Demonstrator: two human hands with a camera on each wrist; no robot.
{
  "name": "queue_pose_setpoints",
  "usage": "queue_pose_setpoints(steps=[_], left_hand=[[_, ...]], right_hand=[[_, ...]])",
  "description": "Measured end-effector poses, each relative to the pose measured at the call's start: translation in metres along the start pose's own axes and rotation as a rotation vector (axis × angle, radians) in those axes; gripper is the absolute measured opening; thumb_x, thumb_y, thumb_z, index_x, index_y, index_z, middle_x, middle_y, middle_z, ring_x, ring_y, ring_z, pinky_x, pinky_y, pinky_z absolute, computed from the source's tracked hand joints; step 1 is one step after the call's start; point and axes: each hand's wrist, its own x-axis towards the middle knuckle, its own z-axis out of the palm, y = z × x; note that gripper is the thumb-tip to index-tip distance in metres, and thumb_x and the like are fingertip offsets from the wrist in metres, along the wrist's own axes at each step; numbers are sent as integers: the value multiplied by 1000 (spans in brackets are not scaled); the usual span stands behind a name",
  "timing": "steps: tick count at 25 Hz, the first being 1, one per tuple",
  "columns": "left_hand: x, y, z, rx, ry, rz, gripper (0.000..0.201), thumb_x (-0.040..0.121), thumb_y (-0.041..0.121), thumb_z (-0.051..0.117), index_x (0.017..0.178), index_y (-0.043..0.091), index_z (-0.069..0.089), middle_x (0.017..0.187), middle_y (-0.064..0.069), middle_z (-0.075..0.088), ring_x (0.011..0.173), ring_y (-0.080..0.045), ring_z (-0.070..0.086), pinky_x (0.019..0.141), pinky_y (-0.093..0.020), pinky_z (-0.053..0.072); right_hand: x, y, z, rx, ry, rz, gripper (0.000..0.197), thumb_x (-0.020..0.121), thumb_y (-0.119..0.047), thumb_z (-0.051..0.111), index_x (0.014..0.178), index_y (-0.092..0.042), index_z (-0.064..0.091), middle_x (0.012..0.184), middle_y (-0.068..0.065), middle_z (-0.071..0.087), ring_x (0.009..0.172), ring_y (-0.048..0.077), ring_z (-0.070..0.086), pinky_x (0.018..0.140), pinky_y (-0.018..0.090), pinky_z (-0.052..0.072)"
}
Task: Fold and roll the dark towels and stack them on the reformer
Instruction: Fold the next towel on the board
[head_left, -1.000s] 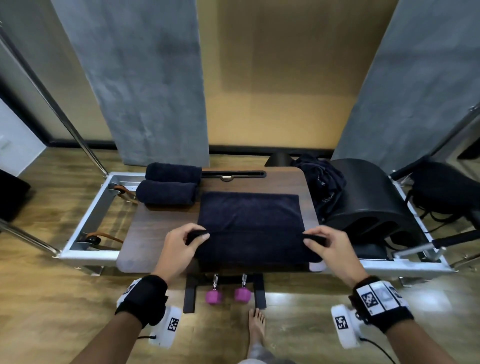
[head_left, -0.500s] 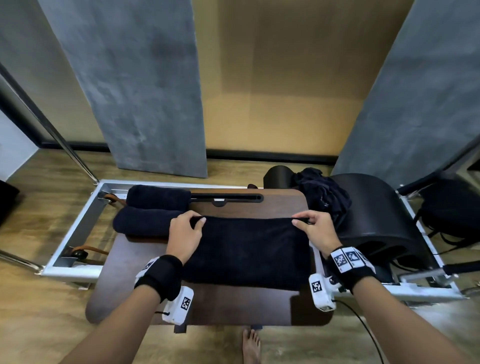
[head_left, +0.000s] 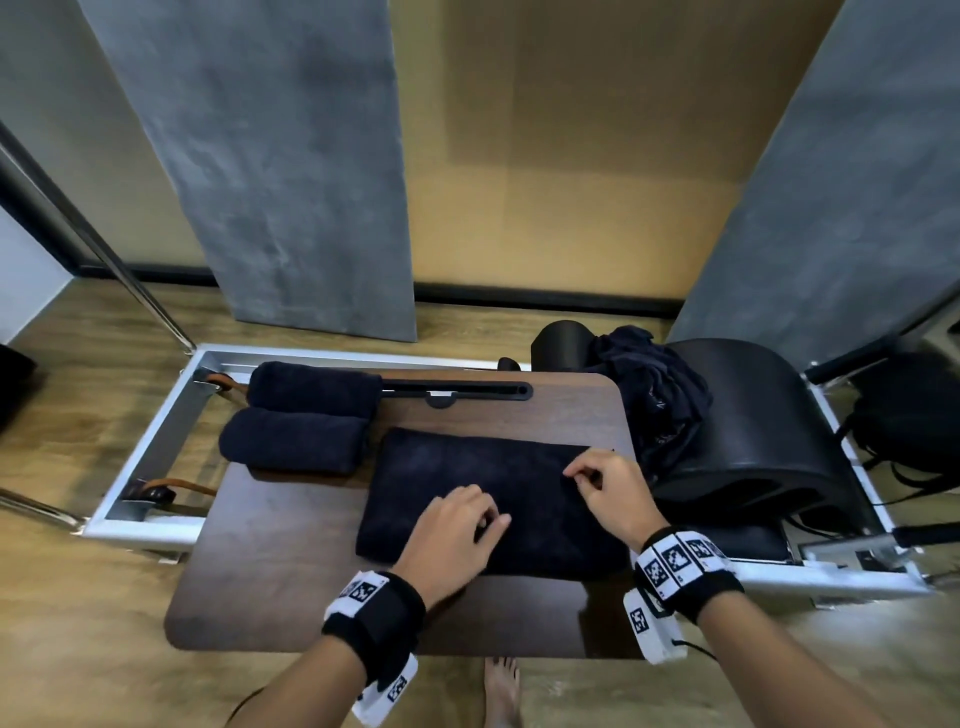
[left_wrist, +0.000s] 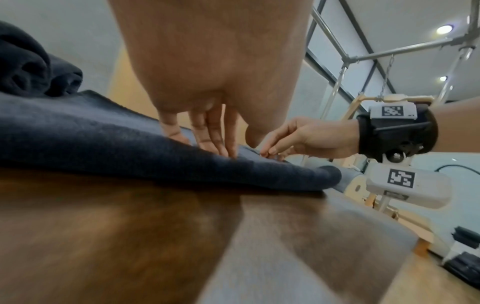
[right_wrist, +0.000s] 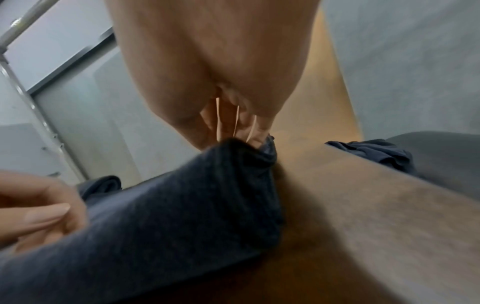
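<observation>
Now your left hand reaches forward over the near middle of the folded towel, wrist bent down, palm facing the cloth. From the left wrist view its fingers run nearly straight, and their tips press onto the top of the towel; they are loose and grip nothing. Your right hand sits further along, at the towel's far right corner, forearm angled in from the right. Its thumb and fingers are drawn together, and the right wrist view shows the fingertips meeting a bunched bit of the towel's edge, so it looks like a pinch on that corner, though blur hides the exact contact.

The folded towel lies flat on the brown table, a dark rectangle with its long side running left to right, directly under both of your hands. Two rolled towels lie side by side at the far left of the table, just beside the flat one and apart from your fingers. A heap of dark cloth rests past the table's right edge, against a black curved barrel. All of it sits across the silver frame of the reformer. Your bare foot shows on the wooden floor below.
</observation>
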Motion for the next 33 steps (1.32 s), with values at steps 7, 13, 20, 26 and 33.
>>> queue_pose_setpoints(steps=[7, 13, 20, 26, 33], left_hand=[[-13, -6, 1, 417, -37, -61, 26, 109, 36, 34, 125, 27, 53, 129, 10, 52, 129, -18, 50, 103, -39, 35], [-72, 0, 24, 365, -148, -98, 64, 113, 48, 20, 170, 20, 9, 178, 6, -3, 163, -16, -11, 130, -55, 9], [-151, 0, 37, 388, -168, 20, 83, 107, 71, 23, 170, 23, -2, 176, 8, -17, 161, -17, -22, 129, -57, -2], [-163, 0, 24, 325, -79, 58, 43, 101, 16, 60, 142, 24, 53, 167, 5, 35, 161, -18, 18, 125, -42, 26], [-165, -4, 17, 234, 95, 114, 17, 101, 19, 65, 116, 22, 73, 118, 11, 60, 113, -17, 55, 91, -37, 44]], right_hand=[[-76, -17, 12, -255, -284, -122, 22, 81, -8, 60, 79, -16, 80, 86, -4, 76, 86, 16, 69, 84, 28, 53], [-141, -30, 53, -90, -298, -273, 30, 88, -6, 63, 111, -19, 78, 109, -10, 64, 103, 4, 58, 93, 12, 44], [-192, -21, 71, -178, -114, -316, 48, 93, -45, 66, 138, -26, 62, 138, -13, 48, 130, 1, 43, 107, 17, 40], [-206, -30, 78, -458, -110, -359, 57, 86, -18, 76, 139, -16, 56, 143, 3, 51, 134, 21, 49, 112, 34, 46], [-201, -33, 67, -323, -64, -338, 26, 100, -2, 57, 124, -11, 65, 122, 2, 65, 111, 22, 62, 95, 37, 55]])
